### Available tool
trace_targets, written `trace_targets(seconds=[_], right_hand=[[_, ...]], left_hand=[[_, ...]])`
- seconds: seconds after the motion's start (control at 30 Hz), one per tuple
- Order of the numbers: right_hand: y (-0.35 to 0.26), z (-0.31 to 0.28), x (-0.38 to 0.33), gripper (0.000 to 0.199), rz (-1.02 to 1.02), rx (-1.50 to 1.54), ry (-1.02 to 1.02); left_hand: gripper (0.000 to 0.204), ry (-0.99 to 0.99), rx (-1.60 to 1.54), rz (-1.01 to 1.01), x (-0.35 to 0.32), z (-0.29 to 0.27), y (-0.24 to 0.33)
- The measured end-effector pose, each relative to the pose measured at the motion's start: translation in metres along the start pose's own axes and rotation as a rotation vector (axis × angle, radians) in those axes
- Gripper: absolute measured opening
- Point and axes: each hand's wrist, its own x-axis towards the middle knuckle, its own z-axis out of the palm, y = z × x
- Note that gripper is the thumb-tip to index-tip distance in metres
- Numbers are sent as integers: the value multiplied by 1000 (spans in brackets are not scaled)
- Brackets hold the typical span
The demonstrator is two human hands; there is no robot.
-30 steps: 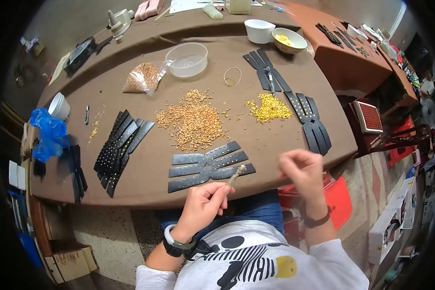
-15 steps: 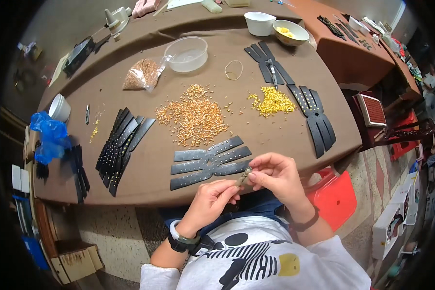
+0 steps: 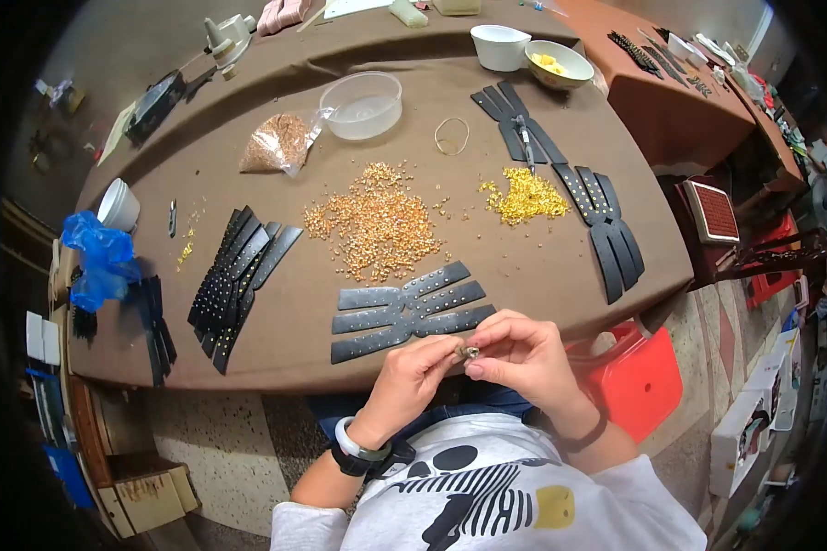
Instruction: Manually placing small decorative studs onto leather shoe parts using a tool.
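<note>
Brown cloth-covered worktable, stud heaps and black straps spread across it. Left hand and right hand pinch small metal stud at near table edge, beside studded strap set. Advice: keep fingertip pinch light, stud over table so drop stays recoverable.

right hand moved in to left hand, fingertips now pinching small stud

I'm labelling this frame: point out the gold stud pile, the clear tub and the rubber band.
Gold stud pile (image 3: pixel 526 196), head view, middle of the heap.
Clear tub (image 3: pixel 363 104), head view, its inside floor.
Rubber band (image 3: pixel 436 140), head view, left side of the loop.
</note>
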Motion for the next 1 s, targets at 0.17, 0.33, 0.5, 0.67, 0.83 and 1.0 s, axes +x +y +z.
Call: trace_targets(seconds=[0.17, 0.33, 0.5, 0.67, 0.83, 1.0], right_hand=[[-5, -2, -1, 13, 78, 42, 11], [-7, -16, -1, 9, 285, 327, -3], [-5, -16, -1, 13, 315, 364, -12], [-6, -13, 2, 18, 356, 450, -12], [-7, 1, 2, 17, 192, 212, 57], [-12, 14, -3, 15, -113, -282, 211]], left_hand=[[20, 15, 55, 39, -4, 3, -5], [19, 72, 258, 198, 2, 3, -2], [21, 48, 266, 156, -2, 3, -5], [22, 64, 212, 126, -1, 1, -1], [23, 134, 203, 133, -1, 5, -6], [20, 124, 234, 129, -1, 4, 3]])
